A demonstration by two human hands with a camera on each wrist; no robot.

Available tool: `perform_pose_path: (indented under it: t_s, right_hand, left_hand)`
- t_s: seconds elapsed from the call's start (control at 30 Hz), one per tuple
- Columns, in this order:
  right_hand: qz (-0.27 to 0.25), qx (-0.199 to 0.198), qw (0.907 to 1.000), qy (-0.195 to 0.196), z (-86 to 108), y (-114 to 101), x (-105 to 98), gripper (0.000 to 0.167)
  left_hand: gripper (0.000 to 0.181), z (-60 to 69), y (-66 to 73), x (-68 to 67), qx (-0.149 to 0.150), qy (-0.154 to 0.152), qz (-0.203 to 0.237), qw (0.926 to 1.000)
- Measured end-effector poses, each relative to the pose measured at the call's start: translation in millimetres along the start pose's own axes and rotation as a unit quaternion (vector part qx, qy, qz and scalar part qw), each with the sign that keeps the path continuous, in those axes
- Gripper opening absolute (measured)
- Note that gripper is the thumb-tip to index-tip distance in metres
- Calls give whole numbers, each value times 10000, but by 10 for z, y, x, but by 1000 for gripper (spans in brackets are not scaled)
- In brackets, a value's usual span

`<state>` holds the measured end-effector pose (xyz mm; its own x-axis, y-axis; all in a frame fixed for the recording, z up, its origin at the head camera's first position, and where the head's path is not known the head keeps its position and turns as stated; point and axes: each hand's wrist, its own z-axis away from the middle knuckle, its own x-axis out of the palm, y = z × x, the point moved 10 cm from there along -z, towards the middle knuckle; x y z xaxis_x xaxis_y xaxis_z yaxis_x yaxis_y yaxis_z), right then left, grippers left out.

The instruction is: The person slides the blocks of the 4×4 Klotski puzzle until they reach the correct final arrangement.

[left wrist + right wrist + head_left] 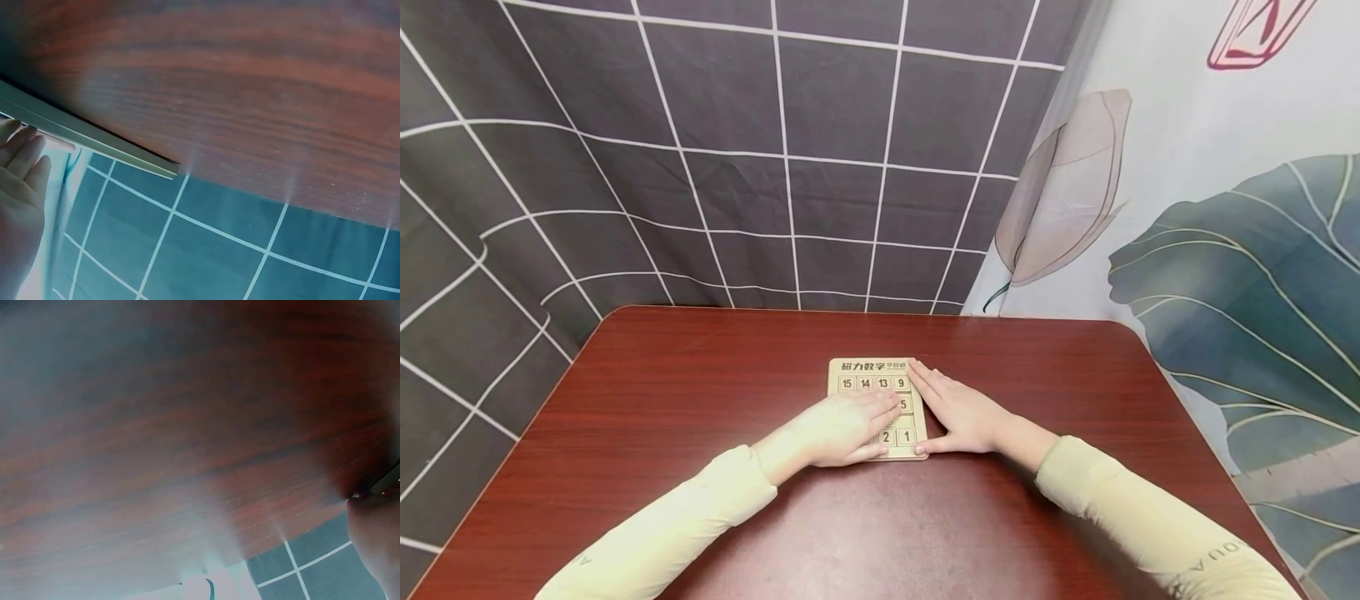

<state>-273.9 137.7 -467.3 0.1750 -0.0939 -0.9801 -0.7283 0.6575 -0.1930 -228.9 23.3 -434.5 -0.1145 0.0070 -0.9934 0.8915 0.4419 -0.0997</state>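
A pale wooden number sliding puzzle lies flat on the table, with printed characters along its top strip. Visible tiles include 15, 14, 13 and 9 in the top row, and 2 and 1 at lower right. My left hand lies across the puzzle with extended fingers, hiding its middle and lower left tiles. Along the right edge, my right hand has straight fingers at the upper corner and its thumb at the lower corner. The left wrist view shows the puzzle's side edge; the right wrist view catches only part of the right hand.
The reddish-brown wooden table has rounded far corners. Behind it hangs a dark grey curtain with a white grid. A pale cloth with large leaf prints hangs at the right.
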Motion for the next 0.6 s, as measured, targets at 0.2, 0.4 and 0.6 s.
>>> perform_pose_path:
  t_s: [0.2,0.4,0.6]
  right_hand:
    - [-102,29,9999,-8,-6,-10,-18,115]
    - [-46,37,10000,-28,-11,-1,-6,115]
    - [-35,29,10000,-32,-8,-4,2,116]
  left_hand:
    - [59,69,132,-25,183,124,-51,9997]
    - [62,105,162,5,143,28,-72,9999]
    - [59,74,48,-5,207,155,-12,9997]
